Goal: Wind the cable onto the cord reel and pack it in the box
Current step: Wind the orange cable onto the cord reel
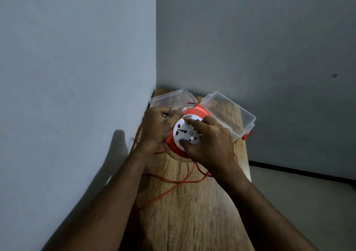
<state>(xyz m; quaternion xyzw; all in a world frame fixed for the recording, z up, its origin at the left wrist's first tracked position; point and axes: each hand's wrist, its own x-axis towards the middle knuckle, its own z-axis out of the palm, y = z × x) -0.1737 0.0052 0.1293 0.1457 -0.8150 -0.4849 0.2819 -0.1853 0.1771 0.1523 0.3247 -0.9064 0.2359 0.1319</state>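
Observation:
An orange cord reel [200, 112] with a white socket face [185, 131] is held a little above the wooden table [192, 212]. My left hand [158, 127] grips its left rim. Over the white face lies my right hand [210, 144], its fingers pressing on the face. Loose orange cable [183, 181] runs from under the reel and lies in loops on the table. A clear plastic box [237, 115] with an orange latch stands open behind the reel on the right. Its clear lid [169, 98] lies at the back left.
The narrow table stands in a corner, with a wall [77, 77] close along its left side and another wall behind it. The table's right edge drops to the floor [308, 202]. Some cable hangs off the left edge.

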